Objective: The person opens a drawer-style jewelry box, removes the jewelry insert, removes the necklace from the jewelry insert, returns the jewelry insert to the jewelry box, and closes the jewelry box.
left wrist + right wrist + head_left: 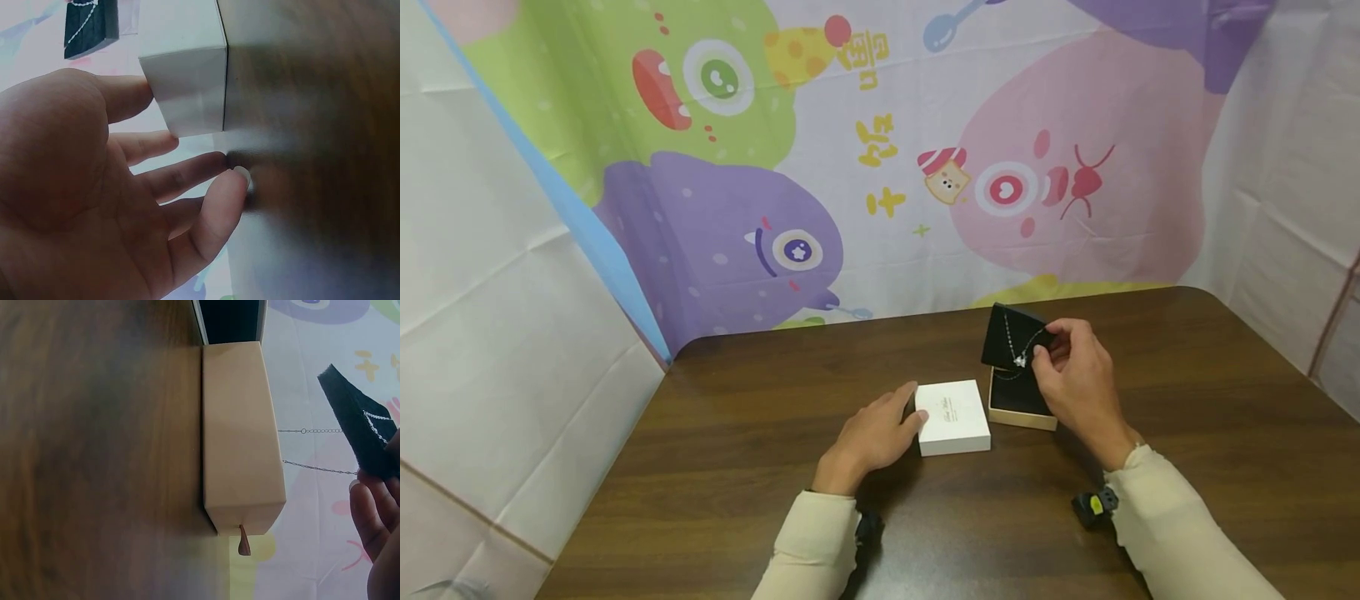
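Observation:
My right hand pinches the right edge of a black padded insert, tilted up above a tan box drawer. A silver necklace with a small sparkling pendant hangs across the insert's face. Behind the insert, two lengths of its chain run down toward the drawer in the right wrist view. A brown ribbon tab sticks out of the drawer's end. To the left lies a white box sleeve with gold print. My left hand rests its thumb and a fingertip against the sleeve's left side, other fingers loosely spread.
The sleeve's dark hollow end faces the drawer. Both boxes sit on a brown wooden table. A cartoon-printed cloth hangs behind the table's far edge. Black wrist cameras are strapped at both cuffs.

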A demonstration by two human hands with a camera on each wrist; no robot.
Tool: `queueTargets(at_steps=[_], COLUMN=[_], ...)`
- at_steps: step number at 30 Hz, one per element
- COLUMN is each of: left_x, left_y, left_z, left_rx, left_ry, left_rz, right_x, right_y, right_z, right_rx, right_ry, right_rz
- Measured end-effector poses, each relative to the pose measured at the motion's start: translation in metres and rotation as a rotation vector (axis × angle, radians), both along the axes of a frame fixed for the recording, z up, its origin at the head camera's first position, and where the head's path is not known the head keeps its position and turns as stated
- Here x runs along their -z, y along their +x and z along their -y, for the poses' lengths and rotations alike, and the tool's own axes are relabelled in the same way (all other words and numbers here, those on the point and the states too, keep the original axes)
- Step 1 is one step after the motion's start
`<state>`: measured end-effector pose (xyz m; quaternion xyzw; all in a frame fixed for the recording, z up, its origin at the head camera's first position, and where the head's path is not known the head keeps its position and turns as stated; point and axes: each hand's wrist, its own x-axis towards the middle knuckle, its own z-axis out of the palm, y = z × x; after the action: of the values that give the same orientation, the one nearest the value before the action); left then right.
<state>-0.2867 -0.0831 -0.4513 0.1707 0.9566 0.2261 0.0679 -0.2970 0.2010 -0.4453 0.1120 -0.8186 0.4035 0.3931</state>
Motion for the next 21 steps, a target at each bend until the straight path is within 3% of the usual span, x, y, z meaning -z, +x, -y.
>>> queueTargets(at_steps=[21], left_x=[-0.0017], left_y=[0.0], left_z=[-0.001], left_rx=[0.001], left_ry=[-0.001], left_rz=[-0.004], right_x=[-0.0015], right_y=[0.0022], right_z=[0.0012], right_rx=[-0.021], right_ry=[-0.038], right_rz=[0.009])
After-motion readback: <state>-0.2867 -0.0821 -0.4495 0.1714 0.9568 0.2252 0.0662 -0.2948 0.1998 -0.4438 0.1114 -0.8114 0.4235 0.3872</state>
